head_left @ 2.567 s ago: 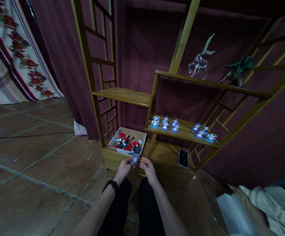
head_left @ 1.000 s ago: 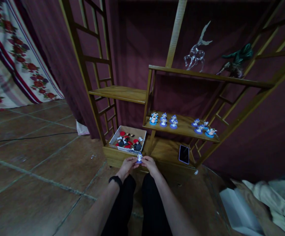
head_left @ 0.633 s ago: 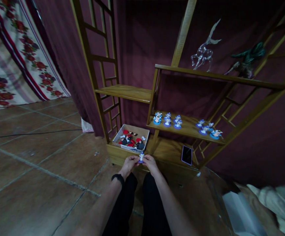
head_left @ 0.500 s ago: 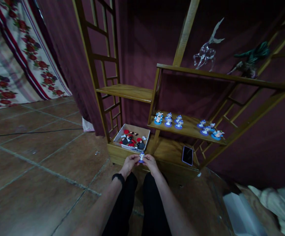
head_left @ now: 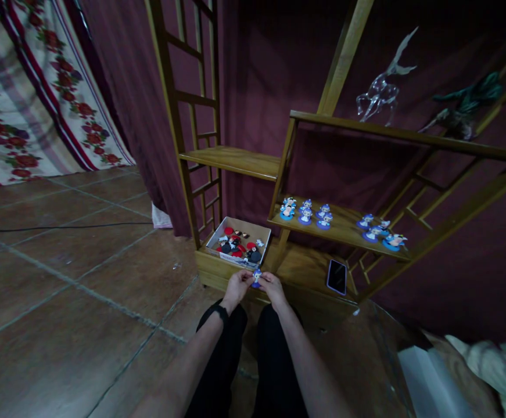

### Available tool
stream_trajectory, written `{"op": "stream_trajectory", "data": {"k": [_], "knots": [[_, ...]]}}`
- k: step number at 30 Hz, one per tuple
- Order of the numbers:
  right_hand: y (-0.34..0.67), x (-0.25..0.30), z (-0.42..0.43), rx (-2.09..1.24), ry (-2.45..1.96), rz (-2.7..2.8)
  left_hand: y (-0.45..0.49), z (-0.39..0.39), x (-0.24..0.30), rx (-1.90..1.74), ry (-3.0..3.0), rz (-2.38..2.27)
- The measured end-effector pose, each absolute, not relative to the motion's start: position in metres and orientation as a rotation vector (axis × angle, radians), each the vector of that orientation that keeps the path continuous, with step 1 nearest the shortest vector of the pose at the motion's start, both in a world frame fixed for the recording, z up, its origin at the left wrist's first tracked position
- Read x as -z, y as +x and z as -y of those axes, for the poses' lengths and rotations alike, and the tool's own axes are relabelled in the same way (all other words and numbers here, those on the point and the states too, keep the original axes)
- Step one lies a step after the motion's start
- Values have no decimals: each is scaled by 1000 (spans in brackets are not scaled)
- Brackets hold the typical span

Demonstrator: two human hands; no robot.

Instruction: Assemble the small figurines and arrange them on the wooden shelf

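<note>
Between my two hands is a small purple and white figurine [head_left: 257,277], held upright just in front of the low shelf. My left hand [head_left: 238,285] pinches it from the left side, and my right hand [head_left: 273,287] grips it from the right. Right behind them a shallow cardboard box [head_left: 267,239] contains several red, black and white figurine pieces [head_left: 236,248]. Similar purple figurines [head_left: 305,215] stand in small groups on the middle shelf [head_left: 344,230], with blue-based ones [head_left: 287,210] at either end.
A phone [head_left: 337,276] lies on the lower shelf to the right. Above stand a clear glass deer [head_left: 379,96] and a dark green statue [head_left: 466,107]. A cable [head_left: 61,228] crosses the tiled floor at left. A pale box [head_left: 431,377] sits at lower right.
The camera view has turned slightly left, so the scene sits further right. Both hands still hold the figurine in nearly the same spot before the box.
</note>
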State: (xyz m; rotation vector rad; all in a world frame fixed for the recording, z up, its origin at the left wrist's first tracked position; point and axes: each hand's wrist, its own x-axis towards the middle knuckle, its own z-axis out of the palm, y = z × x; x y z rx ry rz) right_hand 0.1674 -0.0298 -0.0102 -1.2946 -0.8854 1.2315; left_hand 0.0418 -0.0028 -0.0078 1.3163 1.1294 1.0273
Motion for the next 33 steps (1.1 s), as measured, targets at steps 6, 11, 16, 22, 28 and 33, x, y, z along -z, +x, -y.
{"op": "stream_trajectory", "data": {"k": [6,11,16,22,28,33], "knots": [[168,14,28,-1227,-1281,849,41,3,11,-981,1675,-1245],[170,25,25,-1236,-1229,859,41,7,6,-865,1926,-1294],[171,27,27,-1248,-1191,885,41,19,-8,-733,2131,-1385],[171,24,31,-1291,-1166,865,41,29,-18,-608,2316,-1433],[175,30,31,-1226,-1172,922,38,34,-21,-524,2622,-1361],[178,31,32,-1143,-1157,1062,35,39,-23,-538,2846,-1275]]}}
